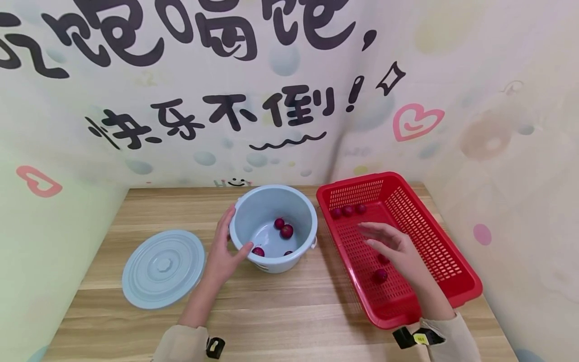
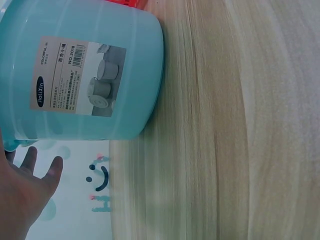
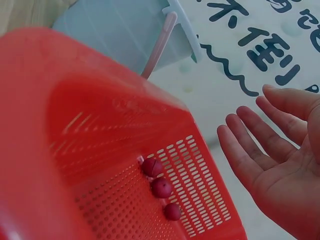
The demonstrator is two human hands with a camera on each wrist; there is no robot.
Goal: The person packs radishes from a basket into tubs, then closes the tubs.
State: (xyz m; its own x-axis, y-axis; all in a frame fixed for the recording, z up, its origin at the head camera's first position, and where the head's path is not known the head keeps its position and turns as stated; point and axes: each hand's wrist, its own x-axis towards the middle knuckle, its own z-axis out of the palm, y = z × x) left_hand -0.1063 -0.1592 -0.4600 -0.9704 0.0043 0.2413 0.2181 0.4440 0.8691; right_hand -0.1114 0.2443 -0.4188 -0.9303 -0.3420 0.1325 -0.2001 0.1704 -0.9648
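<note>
My left hand (image 1: 223,256) rests against the left side of a light blue plastic bucket (image 1: 300,249), its thumb at the near rim and its fingers along the outside. The left wrist view shows these fingers fairly straight and spread beside the bucket's labelled wall (image 2: 140,60). Inside the bucket lie several small dark red, plum-like fruits (image 1: 286,231). Above the red basket (image 1: 336,239) hovers my right hand (image 1: 391,246), fingers loosely bent and holding nothing. Three fruits (image 3: 161,188) sit along the basket's far end; others (image 1: 380,275) lie under the right hand, partly hidden.
A light blue round lid (image 1: 164,269) lies flat on the wooden table (image 1: 276,322), left of the bucket. Behind the table rises a printed wall covering (image 1: 289,166). The basket has raised, slotted sides, and the bucket's handle (image 3: 161,45) hangs on the side toward it.
</note>
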